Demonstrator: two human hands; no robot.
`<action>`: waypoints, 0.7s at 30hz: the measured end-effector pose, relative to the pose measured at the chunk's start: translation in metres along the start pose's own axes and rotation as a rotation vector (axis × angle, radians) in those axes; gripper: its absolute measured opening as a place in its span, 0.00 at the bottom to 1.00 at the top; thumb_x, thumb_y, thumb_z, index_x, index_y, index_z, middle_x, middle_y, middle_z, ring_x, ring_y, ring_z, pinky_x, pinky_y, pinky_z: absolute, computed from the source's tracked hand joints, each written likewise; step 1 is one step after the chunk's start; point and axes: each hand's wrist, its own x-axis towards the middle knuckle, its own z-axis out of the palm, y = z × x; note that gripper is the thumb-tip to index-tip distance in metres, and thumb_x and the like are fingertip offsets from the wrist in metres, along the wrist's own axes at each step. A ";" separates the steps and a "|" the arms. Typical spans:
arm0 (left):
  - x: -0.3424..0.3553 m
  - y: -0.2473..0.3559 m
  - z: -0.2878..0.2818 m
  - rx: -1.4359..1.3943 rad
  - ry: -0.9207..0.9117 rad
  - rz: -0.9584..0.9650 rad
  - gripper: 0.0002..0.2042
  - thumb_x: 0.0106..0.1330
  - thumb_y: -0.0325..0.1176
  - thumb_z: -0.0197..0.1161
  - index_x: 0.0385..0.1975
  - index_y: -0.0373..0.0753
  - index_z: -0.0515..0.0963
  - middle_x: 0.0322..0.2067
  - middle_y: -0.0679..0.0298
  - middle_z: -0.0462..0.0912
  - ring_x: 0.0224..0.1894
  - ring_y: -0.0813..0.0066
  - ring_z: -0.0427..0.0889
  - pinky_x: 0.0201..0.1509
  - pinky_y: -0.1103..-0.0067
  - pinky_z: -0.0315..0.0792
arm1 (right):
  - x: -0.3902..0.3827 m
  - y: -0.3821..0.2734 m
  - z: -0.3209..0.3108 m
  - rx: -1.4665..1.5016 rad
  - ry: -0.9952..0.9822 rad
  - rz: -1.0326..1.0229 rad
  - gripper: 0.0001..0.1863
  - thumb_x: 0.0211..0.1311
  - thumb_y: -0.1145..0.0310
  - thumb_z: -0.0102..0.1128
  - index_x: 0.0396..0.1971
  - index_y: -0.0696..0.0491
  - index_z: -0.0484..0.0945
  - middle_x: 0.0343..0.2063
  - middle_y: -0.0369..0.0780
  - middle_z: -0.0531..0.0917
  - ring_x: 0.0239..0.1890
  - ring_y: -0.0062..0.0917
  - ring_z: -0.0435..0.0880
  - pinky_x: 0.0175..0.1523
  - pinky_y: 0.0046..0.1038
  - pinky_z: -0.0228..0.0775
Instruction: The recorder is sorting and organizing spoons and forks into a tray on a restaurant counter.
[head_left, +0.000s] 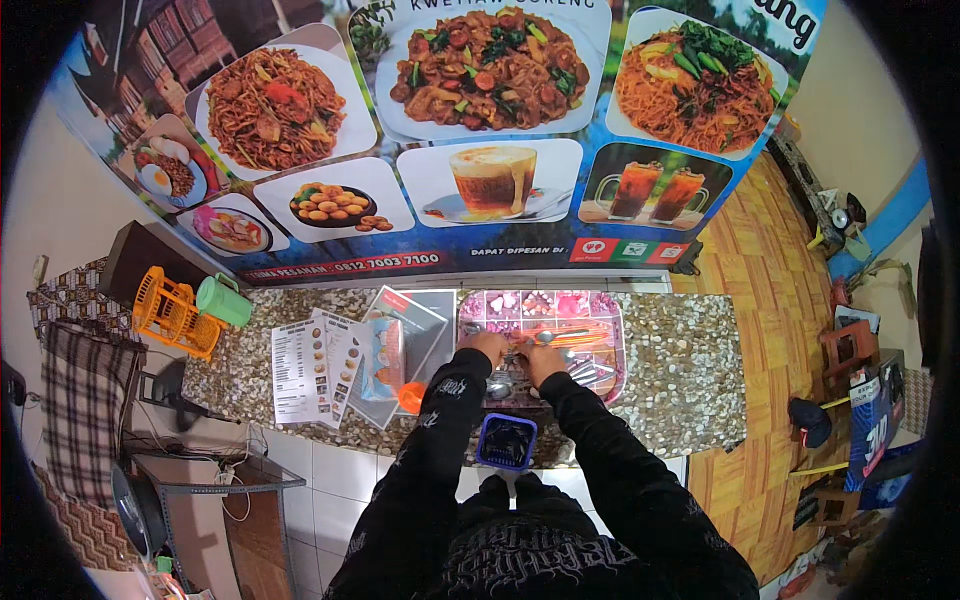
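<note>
A pink patterned cutlery tray [620,350] lies on the speckled stone counter in front of me. My left hand [487,347] is over its left part, fingers curled. Close beside it, my right hand [540,362] is also closed, its fingertips near the left ones. What lies between the fingers is too small to make out. Metal spoons [503,386] rest just below the hands. Orange-handled cutlery [580,334] and other metal cutlery [592,374] lie in the tray to the right. Nearer my body stands a small blue plastic basket [507,442] with a dark inside.
Left of the tray are printed menu sheets [305,370], a clear folder [425,325], a plastic packet [383,358] and an orange round item [411,397]. An orange rack [172,310] and green mug [224,300] stand at the far left. A food banner [480,150] rises behind the counter [685,380].
</note>
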 end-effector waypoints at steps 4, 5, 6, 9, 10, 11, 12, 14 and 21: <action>-0.030 -0.006 -0.029 -0.080 0.164 0.084 0.09 0.57 0.34 0.70 0.38 0.47 0.85 0.37 0.59 0.87 0.44 0.54 0.86 0.49 0.61 0.79 | 0.000 -0.024 -0.023 0.046 0.041 0.019 0.13 0.58 0.67 0.66 0.44 0.45 0.85 0.33 0.49 0.86 0.36 0.47 0.86 0.42 0.47 0.79; -0.035 -0.005 -0.035 -0.077 0.173 0.085 0.09 0.57 0.34 0.70 0.38 0.47 0.85 0.37 0.59 0.87 0.44 0.54 0.86 0.49 0.61 0.79 | 0.000 -0.026 -0.028 0.047 0.058 -0.026 0.13 0.58 0.68 0.67 0.44 0.45 0.85 0.32 0.48 0.86 0.36 0.47 0.86 0.41 0.46 0.79; -0.039 -0.003 -0.041 -0.125 0.194 0.122 0.11 0.57 0.33 0.70 0.40 0.46 0.85 0.38 0.58 0.87 0.45 0.55 0.86 0.50 0.61 0.79 | 0.000 -0.028 -0.032 0.048 0.075 -0.072 0.14 0.58 0.68 0.67 0.45 0.45 0.85 0.32 0.48 0.87 0.35 0.46 0.86 0.40 0.45 0.79; -0.056 0.003 -0.056 -0.221 0.282 0.199 0.17 0.57 0.31 0.71 0.48 0.45 0.82 0.41 0.57 0.86 0.47 0.55 0.85 0.51 0.62 0.78 | -0.007 -0.033 -0.047 0.142 0.213 -0.191 0.15 0.57 0.71 0.67 0.46 0.46 0.85 0.31 0.48 0.87 0.33 0.45 0.87 0.39 0.42 0.80; -0.063 0.008 -0.060 -0.271 0.338 0.241 0.22 0.56 0.30 0.72 0.53 0.45 0.80 0.44 0.57 0.86 0.48 0.56 0.85 0.52 0.62 0.78 | -0.009 -0.035 -0.051 0.144 0.237 -0.202 0.14 0.58 0.72 0.68 0.45 0.48 0.85 0.30 0.48 0.87 0.32 0.44 0.87 0.38 0.39 0.80; -0.070 0.012 -0.063 -0.269 0.344 0.247 0.22 0.56 0.30 0.72 0.53 0.45 0.80 0.44 0.57 0.86 0.48 0.56 0.85 0.52 0.62 0.78 | -0.011 -0.037 -0.056 0.139 0.244 -0.203 0.14 0.58 0.72 0.68 0.45 0.48 0.85 0.30 0.48 0.87 0.32 0.44 0.87 0.38 0.39 0.80; -0.077 0.017 -0.066 -0.412 0.461 0.280 0.28 0.54 0.29 0.74 0.58 0.45 0.76 0.47 0.56 0.84 0.49 0.56 0.84 0.54 0.64 0.77 | -0.013 -0.038 -0.060 0.180 0.240 -0.159 0.13 0.59 0.71 0.68 0.45 0.49 0.85 0.30 0.48 0.87 0.32 0.43 0.88 0.38 0.38 0.80; -0.089 0.018 -0.065 -0.556 0.648 0.309 0.35 0.54 0.29 0.76 0.64 0.41 0.70 0.54 0.57 0.81 0.53 0.60 0.83 0.56 0.68 0.76 | -0.018 -0.041 -0.066 0.219 0.236 -0.123 0.12 0.60 0.71 0.68 0.45 0.50 0.85 0.30 0.48 0.87 0.32 0.43 0.88 0.38 0.38 0.79; -0.125 0.030 -0.035 -0.934 0.550 0.205 0.26 0.62 0.25 0.70 0.62 0.36 0.73 0.53 0.56 0.84 0.55 0.66 0.84 0.57 0.71 0.78 | -0.041 -0.057 -0.084 0.461 0.297 -0.058 0.11 0.63 0.70 0.67 0.45 0.54 0.84 0.29 0.48 0.87 0.33 0.40 0.88 0.38 0.36 0.78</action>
